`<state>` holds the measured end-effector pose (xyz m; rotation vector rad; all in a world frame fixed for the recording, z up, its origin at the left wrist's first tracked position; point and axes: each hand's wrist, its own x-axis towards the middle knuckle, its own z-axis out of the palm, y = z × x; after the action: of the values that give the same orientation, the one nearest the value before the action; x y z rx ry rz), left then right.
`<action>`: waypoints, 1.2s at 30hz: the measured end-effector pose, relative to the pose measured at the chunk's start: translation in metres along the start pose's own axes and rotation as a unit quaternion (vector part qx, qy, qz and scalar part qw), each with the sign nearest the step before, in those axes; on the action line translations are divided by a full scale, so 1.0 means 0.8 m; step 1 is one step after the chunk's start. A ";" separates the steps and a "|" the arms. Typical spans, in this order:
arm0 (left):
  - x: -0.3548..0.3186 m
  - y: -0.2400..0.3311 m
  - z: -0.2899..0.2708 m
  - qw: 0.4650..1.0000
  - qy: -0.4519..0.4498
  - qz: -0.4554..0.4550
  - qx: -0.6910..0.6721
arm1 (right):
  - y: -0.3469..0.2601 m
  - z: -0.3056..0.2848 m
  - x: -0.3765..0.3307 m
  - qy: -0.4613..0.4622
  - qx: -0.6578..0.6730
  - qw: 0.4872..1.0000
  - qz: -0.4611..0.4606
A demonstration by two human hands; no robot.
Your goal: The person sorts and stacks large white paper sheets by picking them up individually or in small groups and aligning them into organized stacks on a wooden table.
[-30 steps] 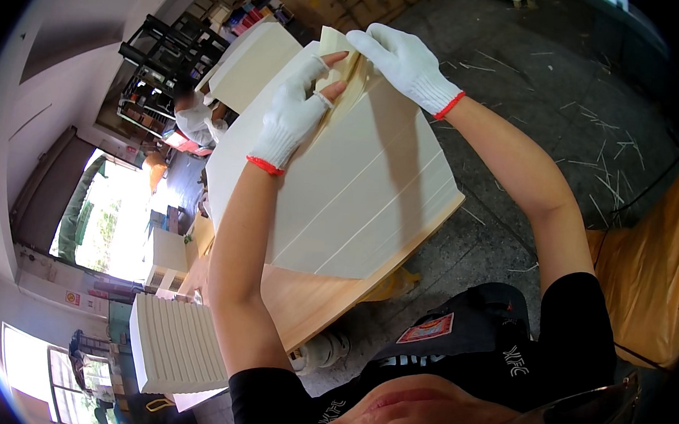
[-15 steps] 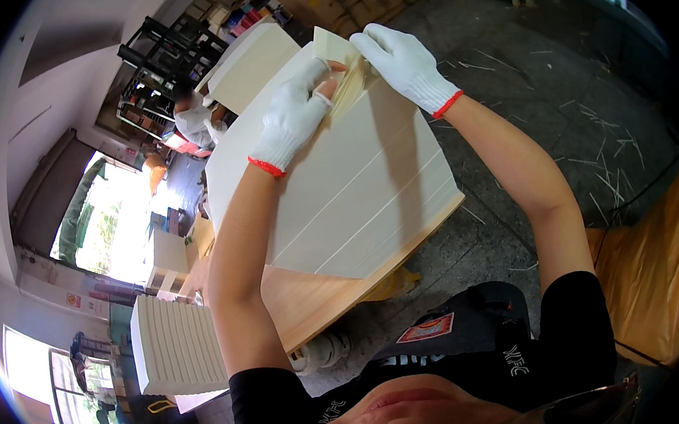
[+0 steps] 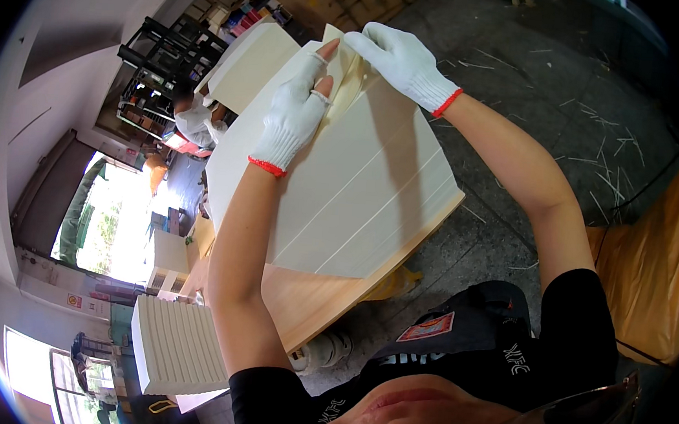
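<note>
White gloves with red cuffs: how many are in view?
2: one on the left hand, one on the right hand, both at the paper stack. Others may be hidden.

Letters [image 3: 516, 361] (white) on black shirt [image 3: 580, 315].

The gloves [image 3: 291, 118] are white with red cuffs [image 3: 447, 103], the sheet stack [image 3: 341, 188] cream-white, the table [image 3: 302, 294] pale wood-brown, the floor [image 3: 521, 99] dark grey, the sleeves [image 3: 582, 308] black.

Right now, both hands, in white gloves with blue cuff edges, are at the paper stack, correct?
Not quite: the cuff edges are red, not blue, as the head view shows. The left hand and right hand are in white gloves, at the paper stack.
</note>
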<state>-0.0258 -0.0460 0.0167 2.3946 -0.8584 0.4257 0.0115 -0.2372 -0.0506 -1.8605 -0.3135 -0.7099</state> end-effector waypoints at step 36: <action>0.005 -0.002 0.001 0.997 -0.052 0.001 0.064 | 0.006 -0.001 0.000 0.026 0.015 0.999 -0.016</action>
<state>-0.0219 -0.0472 0.0170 2.5536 -0.9030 0.3707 0.0134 -0.2400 -0.0540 -1.8087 -0.3202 -0.7699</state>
